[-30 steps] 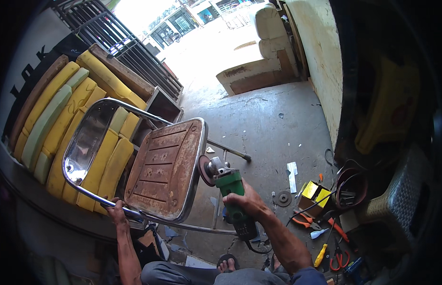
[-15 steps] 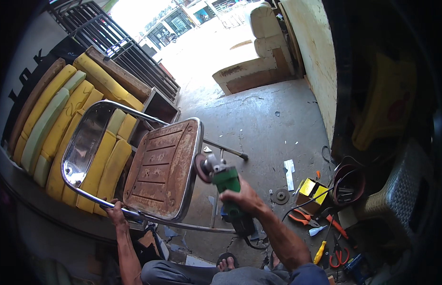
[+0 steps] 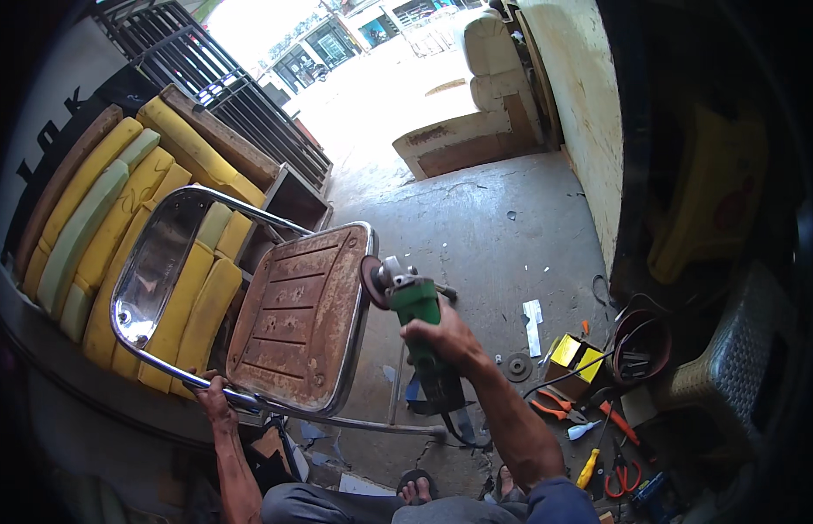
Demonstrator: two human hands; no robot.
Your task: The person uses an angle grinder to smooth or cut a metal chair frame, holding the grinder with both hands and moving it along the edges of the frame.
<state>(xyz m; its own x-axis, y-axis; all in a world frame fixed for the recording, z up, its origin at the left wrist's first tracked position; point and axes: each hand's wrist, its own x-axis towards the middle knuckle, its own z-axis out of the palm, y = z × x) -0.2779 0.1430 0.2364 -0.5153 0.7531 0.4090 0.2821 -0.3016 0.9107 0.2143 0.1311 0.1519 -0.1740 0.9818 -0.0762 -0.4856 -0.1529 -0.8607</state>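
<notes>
A chrome-tube chair with a rusty brown seat plate [image 3: 293,323] lies in front of me, its shiny backrest [image 3: 149,279] to the left. My left hand [image 3: 213,393] is closed on the lower tube near the backrest end. My right hand [image 3: 437,332] grips a green angle grinder [image 3: 411,306] with a silver head. Its reddish-brown disc [image 3: 374,281] is at the seat's right rim; whether it touches is unclear. The grinder's dark cord hangs below it, over the chair's lower leg tube.
Yellow and green foam pads [image 3: 110,210] are stacked at the left by a metal grille [image 3: 223,96]. A worn armchair [image 3: 476,113] stands ahead. At the right are a yellow box [image 3: 579,360], pliers [image 3: 559,409], screwdrivers [image 3: 590,463], a bucket [image 3: 638,341] and a woven stool [image 3: 712,367].
The grinder and my right hand have moved up toward the upper part of the seat's right rim. My left hand stays on the tube.
</notes>
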